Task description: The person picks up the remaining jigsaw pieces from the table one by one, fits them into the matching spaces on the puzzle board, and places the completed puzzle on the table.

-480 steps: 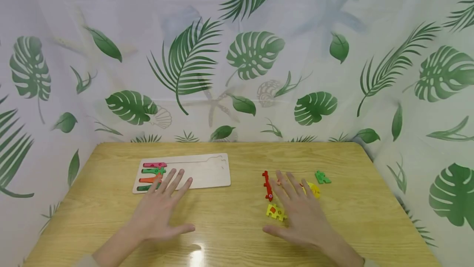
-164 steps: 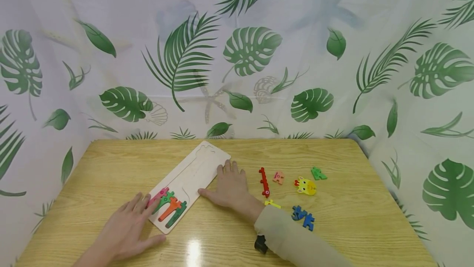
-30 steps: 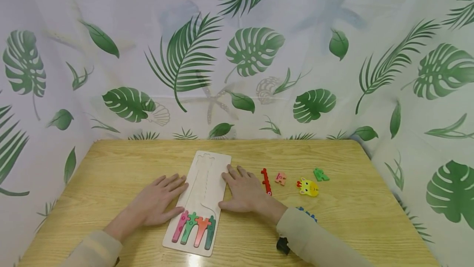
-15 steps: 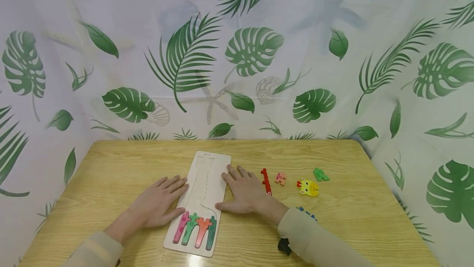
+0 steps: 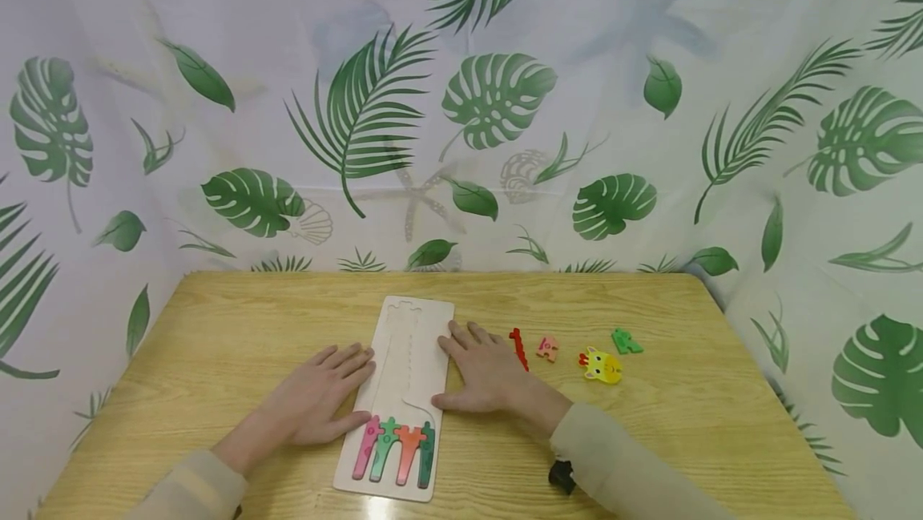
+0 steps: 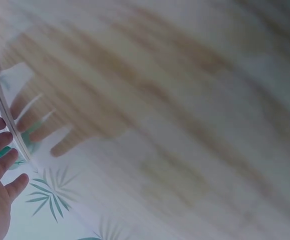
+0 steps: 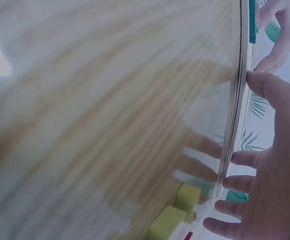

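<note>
"So, which step does this look like?"

"Squaring up the puzzle board (image 5: 427, 352), I'd judge. It lies flat on the table (image 5: 252, 308) between the left hand (image 5: 320, 396) and the right hand (image 5: 485, 372), far end slanting slightly right."

"Does either hand have hold of it?"

"Neither grips anything. Both are spread, fingers fairly straight, tips and thumbs at its long edges."

"What does the next move call for?"

"Probably even pressure from both sides if it's turned, so the four leg pieces (image 5: 409, 441) at the near end stay seated. To pick up a loose piece, a hand would have to leave its edge."

"How's the room?"

"Bare wood shows to the left. Rightward is tighter: the right hand partly covers the red piece (image 5: 518, 348), with the pink piece (image 5: 546, 348), giraffe head (image 5: 602, 366) and small green piece (image 5: 626, 341) beyond. The right wrist view also shows a yellow piece (image 7: 167, 222) near those fingers."
</note>
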Action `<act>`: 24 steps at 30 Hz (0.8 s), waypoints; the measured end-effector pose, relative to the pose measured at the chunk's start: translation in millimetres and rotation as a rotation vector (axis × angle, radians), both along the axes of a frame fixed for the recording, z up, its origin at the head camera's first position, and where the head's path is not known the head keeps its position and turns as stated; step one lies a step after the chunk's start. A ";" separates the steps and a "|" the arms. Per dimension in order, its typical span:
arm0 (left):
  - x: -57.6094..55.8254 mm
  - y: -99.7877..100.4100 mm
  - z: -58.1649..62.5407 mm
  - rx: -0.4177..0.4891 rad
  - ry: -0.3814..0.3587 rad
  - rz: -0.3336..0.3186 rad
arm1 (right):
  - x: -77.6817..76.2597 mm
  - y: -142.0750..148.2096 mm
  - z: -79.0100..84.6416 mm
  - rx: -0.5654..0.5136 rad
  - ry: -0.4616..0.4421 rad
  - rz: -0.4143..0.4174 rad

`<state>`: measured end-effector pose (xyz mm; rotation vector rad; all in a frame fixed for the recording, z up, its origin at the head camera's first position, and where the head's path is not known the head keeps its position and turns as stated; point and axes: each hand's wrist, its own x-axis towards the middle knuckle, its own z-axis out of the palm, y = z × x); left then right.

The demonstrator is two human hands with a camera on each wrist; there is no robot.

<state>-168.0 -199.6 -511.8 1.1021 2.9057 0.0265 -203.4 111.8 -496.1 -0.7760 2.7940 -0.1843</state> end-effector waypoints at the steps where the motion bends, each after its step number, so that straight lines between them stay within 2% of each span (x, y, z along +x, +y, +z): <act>1: 0.4 0.6 0.4 0.001 -0.001 -0.002 | -0.4 0.9 -0.1 -0.005 -0.003 0.001; 13: 3.8 6.5 5.4 -0.004 -0.033 -0.023 | -4.4 10.2 1.6 -0.011 -0.031 0.028; 24: 6.2 13.0 3.8 -0.011 -0.009 -0.031 | -8.2 19.1 2.4 0.001 -0.038 0.056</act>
